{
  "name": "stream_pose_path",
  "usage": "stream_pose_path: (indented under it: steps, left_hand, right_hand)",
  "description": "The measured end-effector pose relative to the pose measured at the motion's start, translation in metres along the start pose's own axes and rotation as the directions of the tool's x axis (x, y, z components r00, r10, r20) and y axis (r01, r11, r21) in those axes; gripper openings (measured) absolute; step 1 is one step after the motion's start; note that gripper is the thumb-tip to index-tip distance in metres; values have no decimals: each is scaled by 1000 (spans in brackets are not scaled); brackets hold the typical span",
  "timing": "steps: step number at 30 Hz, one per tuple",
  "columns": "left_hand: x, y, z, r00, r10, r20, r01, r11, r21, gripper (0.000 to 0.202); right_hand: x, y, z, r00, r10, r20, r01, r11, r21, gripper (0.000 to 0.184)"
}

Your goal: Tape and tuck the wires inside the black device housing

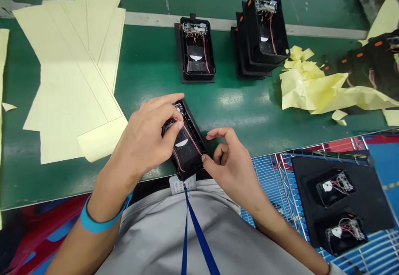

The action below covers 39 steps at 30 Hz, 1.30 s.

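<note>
A black plastic housing (191, 152) lies tilted at the bench's near edge, open side up. Inside it show a small circuit board (179, 108), a white half-round piece (181, 143) and thin red wires (192, 138). My left hand (148, 136) reaches over the housing's left side, thumb and index finger pinched on a wire near the board; the fingers cover part of the interior. My right hand (232, 163) is at the lower right corner, its thumb tip touching the rim. Its index finger is bent and apart from the thumb, beside the right wall.
Another open housing (197, 50) sits on the green bench (237, 121) behind, with a stack of housings (264, 34) to its right. Yellow paper sheets (68, 71) lie left, crumpled yellow paper (311, 88) right. Below right, a wire rack (271, 175) carries a black board (370, 192) with two housings.
</note>
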<state>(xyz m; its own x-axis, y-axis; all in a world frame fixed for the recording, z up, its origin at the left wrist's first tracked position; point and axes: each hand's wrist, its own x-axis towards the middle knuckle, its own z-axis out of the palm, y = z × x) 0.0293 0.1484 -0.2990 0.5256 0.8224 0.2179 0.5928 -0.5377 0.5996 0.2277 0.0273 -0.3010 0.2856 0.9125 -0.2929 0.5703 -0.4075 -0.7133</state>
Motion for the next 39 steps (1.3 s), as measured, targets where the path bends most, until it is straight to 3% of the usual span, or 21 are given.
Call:
stream_pose_path:
  steps: [6,12,22,29,39]
  left_hand:
    - [-19,10,-3,993,-92,-72,99,990,97,11]
    - [-42,13,-5,981,-169,-94,179,977,112,9]
    - [-49,11,3,983,-147,-112,162,977,139,6]
    - [-53,10,1,983,-144,-109,158,979,125,8]
    - [-55,16,-1,982,-156,-105,163,985,63,10]
  right_hand:
    - [0,-7,-8,998,-17,59,19,999,-44,38]
    - [-8,-5,3,999,34,39,-39,991,130,27]
    - [-5,2,14,994,108,25,-110,941,320,19]
    - [-4,3,13,995,97,36,-104,937,332,23]
    - [-2,-7,18,995,72,-75,-45,948,316,23]
